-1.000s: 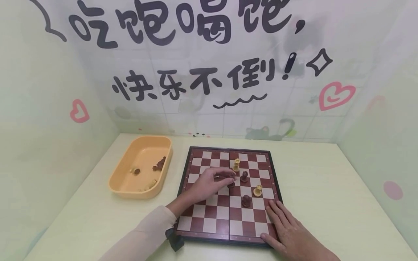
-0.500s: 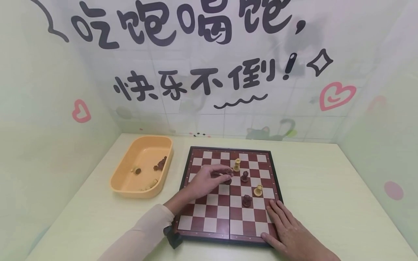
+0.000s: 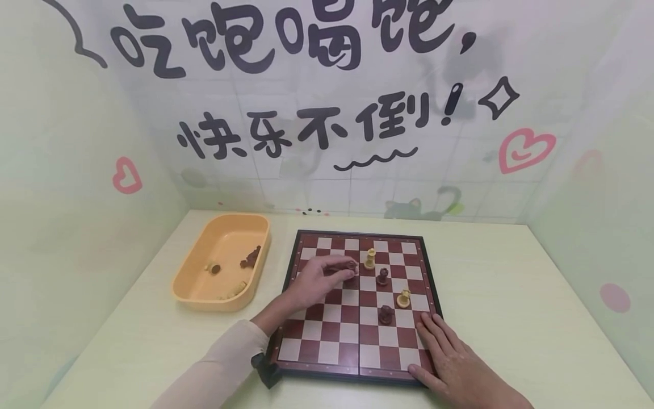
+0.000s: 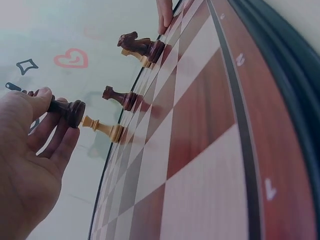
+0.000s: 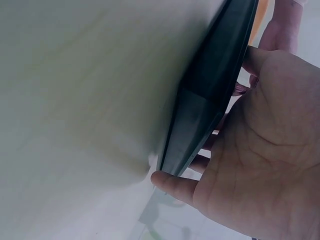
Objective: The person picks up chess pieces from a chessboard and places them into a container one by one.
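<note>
Illumination is even, soft and diffuse; no single source is visible. In the head view the chessboard [image 3: 357, 307] casts only faint shadows on the pale green table [image 3: 511, 295], and straight edges bow toward the frame borders. The wrist views are dimmer with a cool cast. The left hand [image 4: 30, 155] is soft-focused at close range. The right hand [image 5: 260, 150] and board edge are blurred.

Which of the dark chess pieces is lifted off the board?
The dark pawn pinched in the left hand. The other two dark pieces, one mid-board and one nearer the right hand, stand on squares.
</note>
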`<state>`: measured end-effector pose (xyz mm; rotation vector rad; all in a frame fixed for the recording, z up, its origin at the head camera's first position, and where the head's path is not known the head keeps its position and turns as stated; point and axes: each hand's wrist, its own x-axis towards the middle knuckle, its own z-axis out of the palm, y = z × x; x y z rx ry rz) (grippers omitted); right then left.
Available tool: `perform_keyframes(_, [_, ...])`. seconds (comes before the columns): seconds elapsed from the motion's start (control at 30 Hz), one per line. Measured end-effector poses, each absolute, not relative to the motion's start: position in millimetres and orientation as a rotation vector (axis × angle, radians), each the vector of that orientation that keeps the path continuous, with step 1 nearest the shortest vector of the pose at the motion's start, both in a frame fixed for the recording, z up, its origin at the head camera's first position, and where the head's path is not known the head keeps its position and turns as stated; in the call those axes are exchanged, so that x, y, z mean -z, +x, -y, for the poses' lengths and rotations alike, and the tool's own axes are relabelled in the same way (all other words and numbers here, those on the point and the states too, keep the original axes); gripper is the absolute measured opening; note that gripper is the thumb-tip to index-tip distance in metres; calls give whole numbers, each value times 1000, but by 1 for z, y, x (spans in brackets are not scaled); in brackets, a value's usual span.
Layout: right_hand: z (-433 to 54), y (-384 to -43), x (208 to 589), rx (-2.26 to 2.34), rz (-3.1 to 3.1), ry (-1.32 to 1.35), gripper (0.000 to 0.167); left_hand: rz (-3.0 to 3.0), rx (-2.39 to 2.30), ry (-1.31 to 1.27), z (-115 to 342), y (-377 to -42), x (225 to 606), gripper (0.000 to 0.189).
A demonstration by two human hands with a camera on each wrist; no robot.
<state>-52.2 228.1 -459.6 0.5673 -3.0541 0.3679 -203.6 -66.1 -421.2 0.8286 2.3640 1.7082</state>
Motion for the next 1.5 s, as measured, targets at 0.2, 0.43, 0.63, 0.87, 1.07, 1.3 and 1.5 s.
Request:
perform_keyframes(0.2, [-228, -53, 458, -356, 3061, 561, 83, -2376, -1709, 845, 70, -208, 418, 28])
perform_keyframes(0.43, [-228, -54, 457, -385, 3095, 524, 85, -2407, -1715, 860, 77, -213, 414, 28])
perform_keyframes(0.63, [-228, -55, 458, -395, 3093, 516, 85, -2402, -1753, 845, 81, -216, 413, 27])
perform_keyframes(0.87, [-229, -55, 462, -382, 3059, 526, 85, -2408, -1769, 823, 85, -217, 414, 30])
perform_keyframes(1.07, [-229, -55, 462, -383, 3077, 539, 85, -2435, -1760, 801, 87, -217, 416, 30])
perform_keyframes(1.3, [-228, -54, 464, -399, 3094, 565, 82, -2445, -1766, 768, 90, -214, 419, 29])
perform_keyframes(1.5, [-227, -56, 463, -402, 3082, 562, 83, -2419, -1832, 759, 94, -216, 416, 26])
